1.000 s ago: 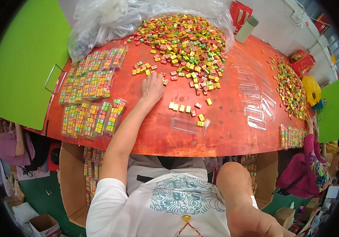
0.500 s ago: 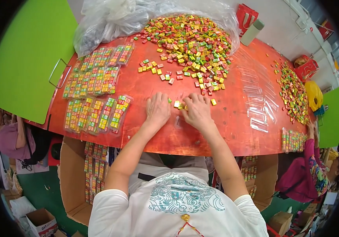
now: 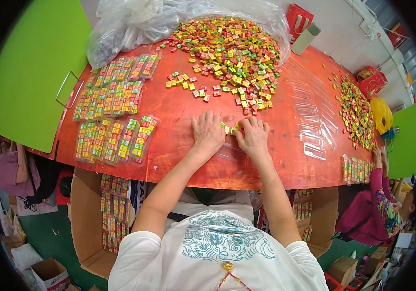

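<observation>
My left hand [image 3: 209,133] lies on the red table with its fingers stretched forward, its inner side against a short row of small wrapped candies [image 3: 228,129]. From the other side my right hand [image 3: 253,137] pinches at the same row with thumb and fingers. The candies are yellow and green blocks. A narrow clear plastic tray [image 3: 232,153] lies beneath and between my hands, partly covered by them. Beyond my fingertips, loose red, yellow and green candies spread from a big candy pile [image 3: 234,46].
Filled clear trays [image 3: 116,138] lie in rows at left; unfilled clear trays [image 3: 313,128] lie at right. A plastic bag [image 3: 135,24] and a bottle [image 3: 306,39] stand at the back. A co-worker [image 3: 375,208] sits at right by another candy pile [image 3: 355,114]. Cardboard boxes [image 3: 84,218] flank my legs.
My left hand has moved right, closer to my right hand. Both hands now meet around the candies, which sit closer together. The head view has shifted slightly.
</observation>
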Tool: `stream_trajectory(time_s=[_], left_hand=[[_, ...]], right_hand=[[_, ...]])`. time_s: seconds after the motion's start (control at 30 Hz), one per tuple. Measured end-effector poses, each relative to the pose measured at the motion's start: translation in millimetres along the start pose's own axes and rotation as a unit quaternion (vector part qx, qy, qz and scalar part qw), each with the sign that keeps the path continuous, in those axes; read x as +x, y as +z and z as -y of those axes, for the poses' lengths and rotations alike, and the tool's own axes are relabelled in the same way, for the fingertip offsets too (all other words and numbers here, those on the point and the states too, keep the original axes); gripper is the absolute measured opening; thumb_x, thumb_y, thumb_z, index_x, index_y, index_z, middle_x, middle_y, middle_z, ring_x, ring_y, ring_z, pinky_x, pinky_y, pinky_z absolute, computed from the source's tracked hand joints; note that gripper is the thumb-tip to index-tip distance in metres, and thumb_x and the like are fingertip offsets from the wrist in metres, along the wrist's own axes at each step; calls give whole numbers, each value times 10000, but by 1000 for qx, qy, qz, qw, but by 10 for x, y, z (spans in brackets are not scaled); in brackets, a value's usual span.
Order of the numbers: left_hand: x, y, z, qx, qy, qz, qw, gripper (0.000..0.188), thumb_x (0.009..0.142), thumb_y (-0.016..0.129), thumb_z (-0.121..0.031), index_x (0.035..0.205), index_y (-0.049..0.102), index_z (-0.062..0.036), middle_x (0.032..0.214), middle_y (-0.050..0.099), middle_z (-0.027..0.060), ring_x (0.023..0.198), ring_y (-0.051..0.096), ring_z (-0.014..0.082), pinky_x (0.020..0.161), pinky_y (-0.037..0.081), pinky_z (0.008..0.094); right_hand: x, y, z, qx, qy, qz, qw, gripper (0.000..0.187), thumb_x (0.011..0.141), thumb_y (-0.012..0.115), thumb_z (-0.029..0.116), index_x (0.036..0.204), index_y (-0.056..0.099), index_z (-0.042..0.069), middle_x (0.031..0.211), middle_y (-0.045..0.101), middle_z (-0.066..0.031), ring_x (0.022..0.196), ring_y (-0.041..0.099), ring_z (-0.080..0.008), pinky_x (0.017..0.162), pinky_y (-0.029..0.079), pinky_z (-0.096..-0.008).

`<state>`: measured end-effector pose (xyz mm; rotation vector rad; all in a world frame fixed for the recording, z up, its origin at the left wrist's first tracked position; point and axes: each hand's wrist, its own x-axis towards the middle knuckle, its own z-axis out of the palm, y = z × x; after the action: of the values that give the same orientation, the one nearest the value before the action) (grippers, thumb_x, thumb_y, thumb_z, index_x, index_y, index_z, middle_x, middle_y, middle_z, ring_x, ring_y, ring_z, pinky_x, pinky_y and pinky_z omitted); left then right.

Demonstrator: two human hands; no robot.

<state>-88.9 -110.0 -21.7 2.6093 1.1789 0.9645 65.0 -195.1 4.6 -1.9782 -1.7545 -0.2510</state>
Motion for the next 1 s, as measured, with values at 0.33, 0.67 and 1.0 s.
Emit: stream_trajectory(time_s=[0.33,0.67,1.0], left_hand=[[-80,-40,30,5,31,70,997,376,890,616,-288,1226,589,-120,1244,543,190,1265,451,406,1028,283,668],[-82,-114,63,-11,58,113,992,433,888,637,-269,1290,565,-125,1325,524,152,1297,447,381,999,339,638],[-21,41,12,-36,90,152,984,387,845,644,-193,1212,568,-96,1382,520,156,1314,447,374,1028,317,657]], right_hand=[[-56,-55,-93,9,16,4,1000,232,816,709,235,1009,654,119,1077,604,-57,1060,556,-262,986,330,-460],[-164,-167,-297,-44,18,9,999,283,809,721,239,1049,637,115,1096,600,-66,1078,558,-268,978,335,-456],[-138,-145,-172,-37,-16,23,999,268,824,726,233,1044,630,112,1097,592,-64,1065,558,-259,970,347,-449]])
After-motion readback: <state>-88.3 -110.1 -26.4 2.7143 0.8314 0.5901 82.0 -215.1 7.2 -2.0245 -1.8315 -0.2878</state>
